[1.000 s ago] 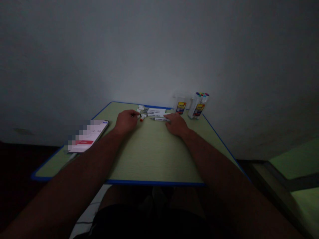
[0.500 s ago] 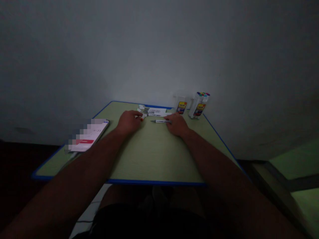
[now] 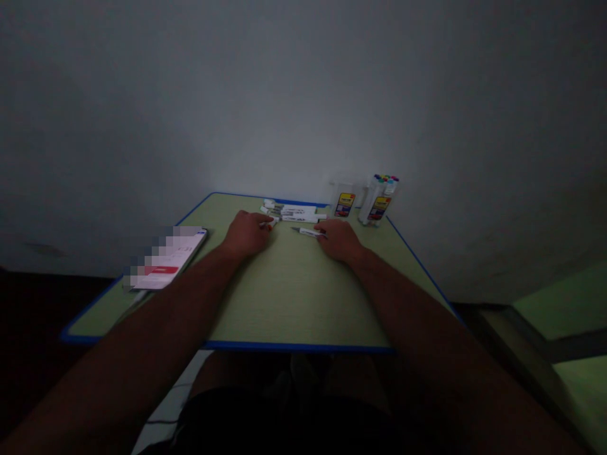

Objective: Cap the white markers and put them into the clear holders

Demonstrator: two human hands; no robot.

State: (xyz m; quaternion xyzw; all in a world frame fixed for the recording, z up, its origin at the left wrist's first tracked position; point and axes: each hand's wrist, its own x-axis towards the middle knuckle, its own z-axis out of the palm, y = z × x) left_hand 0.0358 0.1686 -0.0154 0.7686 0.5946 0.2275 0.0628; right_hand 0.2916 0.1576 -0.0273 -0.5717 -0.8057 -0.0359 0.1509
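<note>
My left hand [image 3: 247,234] is closed on a small white marker cap with an orange-red end [image 3: 272,224], near the far part of the table. To its right, my right hand [image 3: 339,239] grips an uncapped white marker [image 3: 310,232] between thumb and fingers. The marker's grey tip points left toward the cap, with a gap between the two. Just beyond my hands lie several white markers [image 3: 300,218] side by side. Loose pale caps [image 3: 269,204] rest at their left end.
At the back right stand a clear plastic case [image 3: 344,203] with a yellow label and a second clear case [image 3: 378,202] full of colourful-ended markers. A phone [image 3: 175,259] with a cable lies at the left of the blue-edged table [image 3: 294,303]. A grey wall [image 3: 294,95] rises behind.
My right hand has drawn slightly back toward me with the marker, which now slants a little and sits farther from the other markers. The left hand and its cap have barely shifted.
</note>
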